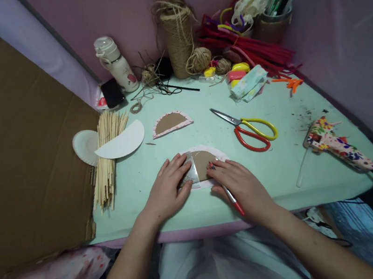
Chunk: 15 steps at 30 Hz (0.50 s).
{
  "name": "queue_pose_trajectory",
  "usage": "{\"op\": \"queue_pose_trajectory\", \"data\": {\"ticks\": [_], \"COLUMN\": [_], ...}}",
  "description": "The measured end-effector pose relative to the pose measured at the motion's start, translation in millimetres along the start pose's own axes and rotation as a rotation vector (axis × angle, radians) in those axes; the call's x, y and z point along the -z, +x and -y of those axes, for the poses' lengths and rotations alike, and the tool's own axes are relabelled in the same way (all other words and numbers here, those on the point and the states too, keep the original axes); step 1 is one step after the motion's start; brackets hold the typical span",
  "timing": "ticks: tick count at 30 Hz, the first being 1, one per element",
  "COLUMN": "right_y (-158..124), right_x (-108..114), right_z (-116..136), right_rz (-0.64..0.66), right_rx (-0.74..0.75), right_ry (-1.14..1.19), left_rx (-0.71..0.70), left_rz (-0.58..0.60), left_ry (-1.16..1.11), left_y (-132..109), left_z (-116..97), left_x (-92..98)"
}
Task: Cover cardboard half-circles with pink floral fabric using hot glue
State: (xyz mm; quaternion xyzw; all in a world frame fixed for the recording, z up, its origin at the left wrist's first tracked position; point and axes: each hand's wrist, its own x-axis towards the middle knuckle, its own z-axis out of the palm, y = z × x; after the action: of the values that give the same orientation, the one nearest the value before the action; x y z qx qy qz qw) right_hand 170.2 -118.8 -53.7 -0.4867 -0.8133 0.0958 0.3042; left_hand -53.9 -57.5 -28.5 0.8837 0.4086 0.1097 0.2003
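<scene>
On the table in front of me lies a brown cardboard half-circle (205, 166) on a larger white-and-pink piece whose rim (222, 155) shows around it. My left hand (170, 184) rests flat, fingers stretched, over a clear plastic ruler-like piece (192, 171) on the left part of the cardboard. A pen with a red end (233, 198) is in my right hand (243, 182), its tip near the cardboard's right side. The right fingertips touch the half-circle. Beyond my hands sits a second cardboard half-circle (171, 122) with a pink-and-white folded edge.
Scissors (240, 124) lie open at right, a patterned glue gun (343, 145) farther right. Wooden sticks (109, 166) and a white half-disc (123, 142) are at left, beside a large cardboard sheet (18, 147). Twine (178, 41), a bottle (116, 65) and red pipe cleaners (250, 49) line the back.
</scene>
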Motion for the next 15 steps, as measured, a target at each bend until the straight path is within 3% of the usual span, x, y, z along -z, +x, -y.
{"op": "queue_pose_trajectory", "data": {"ticks": [15], "right_y": [-1.2], "right_x": [-1.1], "right_z": [-0.8], "right_rz": [0.0], "right_rx": [-0.023], "right_ry": [0.009], "left_rx": [0.003], "left_rz": [-0.005], "left_ry": [0.001], "left_y": [0.8], "left_z": [2.1], "left_x": [-1.8]}}
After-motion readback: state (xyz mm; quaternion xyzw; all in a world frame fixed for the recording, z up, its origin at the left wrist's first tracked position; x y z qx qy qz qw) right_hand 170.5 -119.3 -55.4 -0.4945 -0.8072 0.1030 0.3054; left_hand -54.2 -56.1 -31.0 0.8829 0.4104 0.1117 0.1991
